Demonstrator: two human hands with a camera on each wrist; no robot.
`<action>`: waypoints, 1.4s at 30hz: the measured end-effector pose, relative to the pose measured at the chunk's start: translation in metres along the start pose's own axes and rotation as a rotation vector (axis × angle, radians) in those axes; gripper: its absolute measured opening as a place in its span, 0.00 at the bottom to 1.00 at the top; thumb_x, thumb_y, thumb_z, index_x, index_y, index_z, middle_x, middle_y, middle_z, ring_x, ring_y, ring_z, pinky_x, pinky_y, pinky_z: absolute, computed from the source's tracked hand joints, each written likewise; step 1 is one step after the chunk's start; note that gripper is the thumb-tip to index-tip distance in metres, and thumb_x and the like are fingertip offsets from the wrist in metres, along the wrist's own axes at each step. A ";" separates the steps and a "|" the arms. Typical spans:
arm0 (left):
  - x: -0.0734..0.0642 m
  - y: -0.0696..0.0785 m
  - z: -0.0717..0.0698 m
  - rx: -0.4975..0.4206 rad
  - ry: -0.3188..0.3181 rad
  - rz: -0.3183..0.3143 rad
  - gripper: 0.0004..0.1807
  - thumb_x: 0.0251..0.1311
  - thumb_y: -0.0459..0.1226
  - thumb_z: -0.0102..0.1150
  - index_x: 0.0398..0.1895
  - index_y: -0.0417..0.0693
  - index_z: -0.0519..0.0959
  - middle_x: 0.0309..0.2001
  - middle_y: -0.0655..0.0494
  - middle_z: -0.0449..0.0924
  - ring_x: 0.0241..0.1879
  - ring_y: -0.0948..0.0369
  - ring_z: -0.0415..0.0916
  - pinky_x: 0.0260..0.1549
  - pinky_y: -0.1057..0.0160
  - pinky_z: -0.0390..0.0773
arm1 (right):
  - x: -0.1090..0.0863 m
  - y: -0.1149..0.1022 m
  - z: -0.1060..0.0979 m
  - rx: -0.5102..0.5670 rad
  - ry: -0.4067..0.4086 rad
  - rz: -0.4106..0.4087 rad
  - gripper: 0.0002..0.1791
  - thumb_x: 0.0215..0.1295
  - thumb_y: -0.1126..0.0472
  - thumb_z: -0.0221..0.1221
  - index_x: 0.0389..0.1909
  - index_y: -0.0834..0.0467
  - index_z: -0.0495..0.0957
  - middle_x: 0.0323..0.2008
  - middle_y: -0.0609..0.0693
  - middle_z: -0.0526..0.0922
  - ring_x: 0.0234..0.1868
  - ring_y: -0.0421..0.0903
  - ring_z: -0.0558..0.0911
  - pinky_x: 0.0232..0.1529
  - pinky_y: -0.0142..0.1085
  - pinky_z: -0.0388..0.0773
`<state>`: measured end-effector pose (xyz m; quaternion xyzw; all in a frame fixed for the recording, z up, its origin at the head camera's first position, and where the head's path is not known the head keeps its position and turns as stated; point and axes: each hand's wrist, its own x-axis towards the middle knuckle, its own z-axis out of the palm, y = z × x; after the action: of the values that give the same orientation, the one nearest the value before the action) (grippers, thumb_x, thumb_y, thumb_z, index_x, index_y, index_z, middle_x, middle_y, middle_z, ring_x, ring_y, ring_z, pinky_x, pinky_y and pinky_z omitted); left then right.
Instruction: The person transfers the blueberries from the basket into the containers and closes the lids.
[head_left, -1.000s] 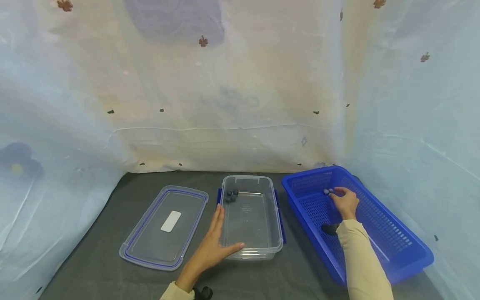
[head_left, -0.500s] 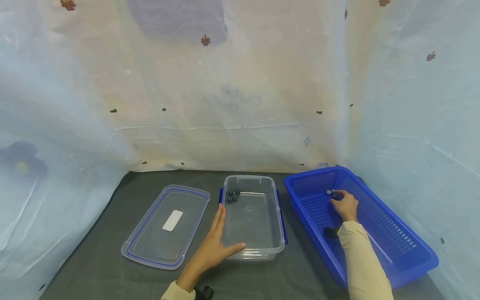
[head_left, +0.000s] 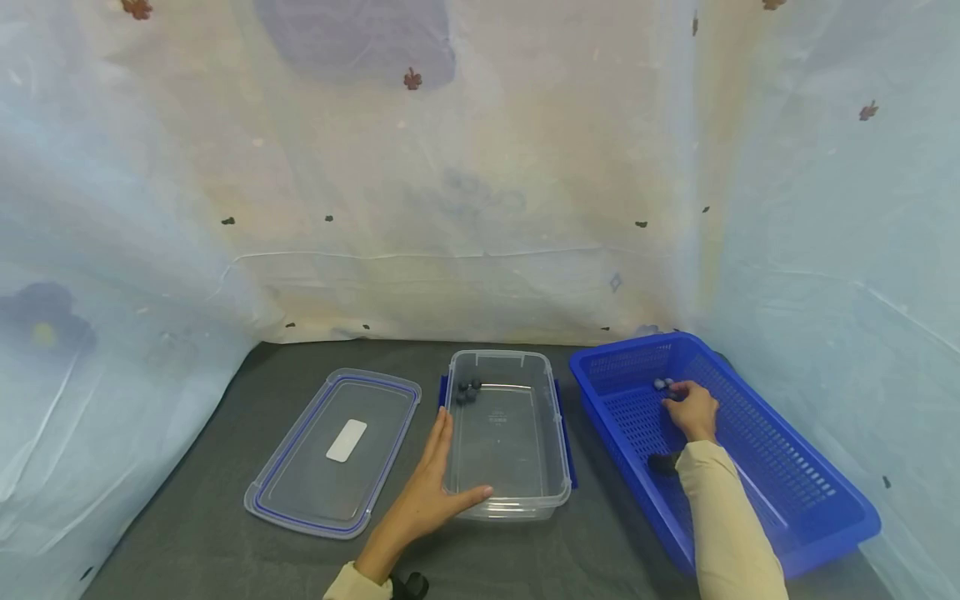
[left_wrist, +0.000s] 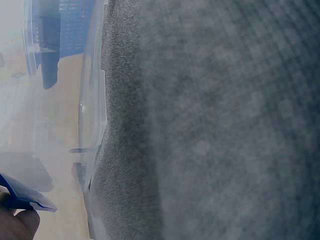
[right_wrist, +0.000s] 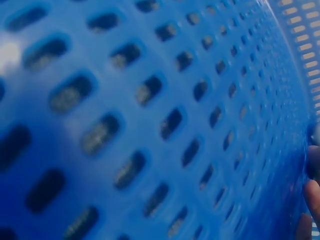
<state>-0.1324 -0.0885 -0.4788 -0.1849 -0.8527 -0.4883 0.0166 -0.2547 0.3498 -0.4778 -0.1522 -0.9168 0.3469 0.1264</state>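
Note:
In the head view, my left hand (head_left: 427,487) lies along the near left side of a clear plastic container (head_left: 510,450), fingers straight and thumb across its near rim. The left wrist view catches its fingertips (left_wrist: 22,225) at a blue latch (left_wrist: 25,196) of the container. Several dark blueberries (head_left: 468,392) sit in its far left corner. My right hand (head_left: 693,412) reaches into a blue perforated basket (head_left: 795,467), thumb and fingers pinching a dark blueberry (head_left: 672,394). Two more blueberries (head_left: 663,384) lie just beyond the fingertips. The right wrist view shows mostly basket mesh.
Left of the container, a clear lid (head_left: 300,483) with a blue seal and a white label (head_left: 347,440) lies flat on the dark grey cloth (head_left: 195,517). Patterned sheeting (head_left: 465,283) hangs behind and on both sides. The basket's tall walls surround the right hand.
The right thumb and fingers have moved slightly nearer and closed round a blueberry. The left hand holds its place on the container. The whole head view has shifted slightly.

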 end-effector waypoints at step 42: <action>0.000 0.001 -0.001 0.018 0.003 0.010 0.65 0.50 0.59 0.69 0.78 0.46 0.35 0.77 0.49 0.27 0.73 0.46 0.34 0.63 0.36 0.49 | -0.005 -0.007 -0.001 0.273 0.325 0.005 0.15 0.56 0.69 0.66 0.41 0.75 0.80 0.39 0.72 0.81 0.47 0.66 0.76 0.64 0.56 0.44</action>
<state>-0.1320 -0.0889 -0.4780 -0.1882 -0.8560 -0.4810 0.0221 -0.2510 0.3440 -0.4727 -0.1902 -0.8285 0.4390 0.2912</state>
